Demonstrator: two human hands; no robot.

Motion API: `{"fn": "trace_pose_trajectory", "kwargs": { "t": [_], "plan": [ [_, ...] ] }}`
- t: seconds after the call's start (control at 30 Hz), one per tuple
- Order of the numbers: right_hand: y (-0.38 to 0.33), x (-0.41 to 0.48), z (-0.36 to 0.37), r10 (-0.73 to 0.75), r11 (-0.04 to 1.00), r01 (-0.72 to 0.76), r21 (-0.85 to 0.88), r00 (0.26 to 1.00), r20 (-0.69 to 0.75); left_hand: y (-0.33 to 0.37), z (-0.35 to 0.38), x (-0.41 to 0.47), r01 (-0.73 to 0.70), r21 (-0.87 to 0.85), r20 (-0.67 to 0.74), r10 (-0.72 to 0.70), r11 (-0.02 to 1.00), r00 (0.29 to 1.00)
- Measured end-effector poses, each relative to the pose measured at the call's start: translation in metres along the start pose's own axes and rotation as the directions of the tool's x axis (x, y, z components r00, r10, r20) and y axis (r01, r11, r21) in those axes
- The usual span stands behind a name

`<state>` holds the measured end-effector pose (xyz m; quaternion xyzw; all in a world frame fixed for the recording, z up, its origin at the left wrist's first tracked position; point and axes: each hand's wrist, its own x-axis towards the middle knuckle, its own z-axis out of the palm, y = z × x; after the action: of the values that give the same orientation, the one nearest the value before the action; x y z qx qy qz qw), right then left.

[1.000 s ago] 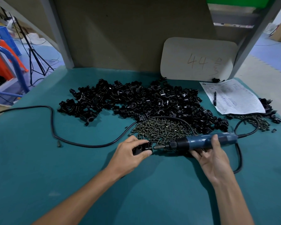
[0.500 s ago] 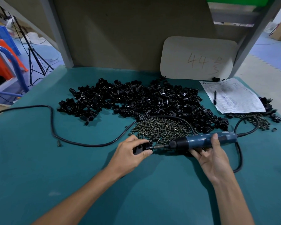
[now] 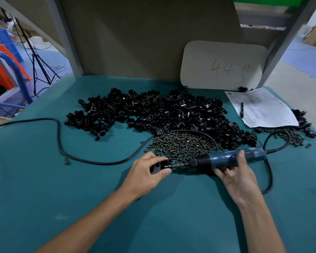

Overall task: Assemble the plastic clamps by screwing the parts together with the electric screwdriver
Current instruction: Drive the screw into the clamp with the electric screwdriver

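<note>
My left hand [image 3: 147, 173] grips a black plastic clamp [image 3: 160, 166] on the teal table. My right hand [image 3: 235, 175] holds the blue electric screwdriver [image 3: 232, 157] lying level, thumb over its barrel. Its bit [image 3: 179, 165] meets the clamp's right end. Just behind lies a heap of dark screws [image 3: 182, 143]. Farther back spreads a large pile of black clamp parts [image 3: 153, 112].
The screwdriver's black cable [image 3: 58, 136] loops across the left of the table and another loop [image 3: 270, 176] curls at the right. A paper sheet [image 3: 263, 108] with a pen [image 3: 241, 109] lies at the back right, beside more screws and clamps [image 3: 297, 134]. A beige board [image 3: 223, 66] leans on the back wall.
Both hands with the clamp and screwdriver have stayed nearly in place; the screwdriver's bit has kept against the clamp.
</note>
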<state>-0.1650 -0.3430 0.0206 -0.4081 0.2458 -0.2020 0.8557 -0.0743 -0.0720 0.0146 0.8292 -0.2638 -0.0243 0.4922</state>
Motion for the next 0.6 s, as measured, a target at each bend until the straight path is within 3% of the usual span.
{"fn": "trace_pose_trajectory", "kwargs": {
  "t": [0.6],
  "plan": [
    [-0.0008,-0.0022,0.0026,0.005,1.0,-0.005,0.01,1.0,-0.023,0.0052,-0.0026,-0.0015,0.0,0.02,0.008,-0.001,1.0,1.0]
  ]
}}
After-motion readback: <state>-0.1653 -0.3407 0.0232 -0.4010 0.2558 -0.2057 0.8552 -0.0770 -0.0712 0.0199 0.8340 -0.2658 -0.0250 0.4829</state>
